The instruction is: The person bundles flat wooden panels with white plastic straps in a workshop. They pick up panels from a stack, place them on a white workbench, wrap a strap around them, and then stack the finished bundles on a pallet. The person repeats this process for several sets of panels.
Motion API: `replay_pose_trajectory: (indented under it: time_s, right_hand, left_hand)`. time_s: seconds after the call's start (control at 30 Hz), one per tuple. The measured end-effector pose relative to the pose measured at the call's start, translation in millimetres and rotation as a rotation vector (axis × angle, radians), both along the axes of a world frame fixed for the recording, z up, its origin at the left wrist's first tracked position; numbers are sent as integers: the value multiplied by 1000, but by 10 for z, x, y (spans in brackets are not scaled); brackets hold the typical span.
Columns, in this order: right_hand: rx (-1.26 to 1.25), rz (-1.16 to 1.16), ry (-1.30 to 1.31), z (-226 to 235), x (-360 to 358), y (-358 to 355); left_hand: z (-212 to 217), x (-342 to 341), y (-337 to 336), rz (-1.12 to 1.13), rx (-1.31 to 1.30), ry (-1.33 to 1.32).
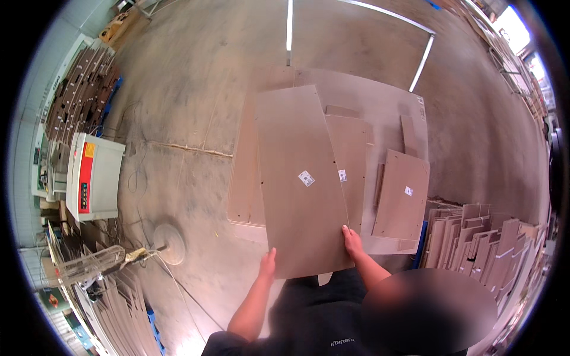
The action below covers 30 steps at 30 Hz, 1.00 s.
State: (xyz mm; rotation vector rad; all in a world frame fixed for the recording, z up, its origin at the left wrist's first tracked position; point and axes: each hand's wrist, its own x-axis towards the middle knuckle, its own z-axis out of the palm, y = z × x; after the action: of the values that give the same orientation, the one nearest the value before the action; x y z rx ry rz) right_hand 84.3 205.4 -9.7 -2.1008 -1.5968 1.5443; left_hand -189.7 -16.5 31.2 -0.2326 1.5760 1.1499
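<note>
I hold a large flat brown board [291,130] in front of me, tilted over a stack. It has a small white label and dark holes near its edges. My left hand [268,263] is closed on its near left edge. My right hand [352,242] grips the near right edge, thumb on top and fingers hidden underneath. Beneath lies a wide brown sheet [392,101] with smaller pieces on it: a labelled board [354,145] partly covered by mine, another labelled panel [404,196] at the right, and a narrow strip [408,135].
Bundled brown boards [475,240] stand upright at the right. At the left are a white machine with a red panel [98,178], a pile of boards [83,92], and a fan [101,264] on a round base [170,243]. Cables trail over the concrete floor [178,71].
</note>
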Motion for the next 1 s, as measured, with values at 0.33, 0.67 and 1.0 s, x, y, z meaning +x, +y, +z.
replay_pose_trajectory:
  time_s: [0.33,0.67,1.0]
  right_hand:
    - [51,-30,-167,849,-23,-331]
    - [-88,-430,-138,1820,1175,-1818]
    - [-181,-1278,-114,2547,2611,-4938]
  left_hand:
    - [614,69,94,79,-54,48]
    - [983,783,-333,-311,-54,100]
    - [899,2092,-968,-1371,131,352]
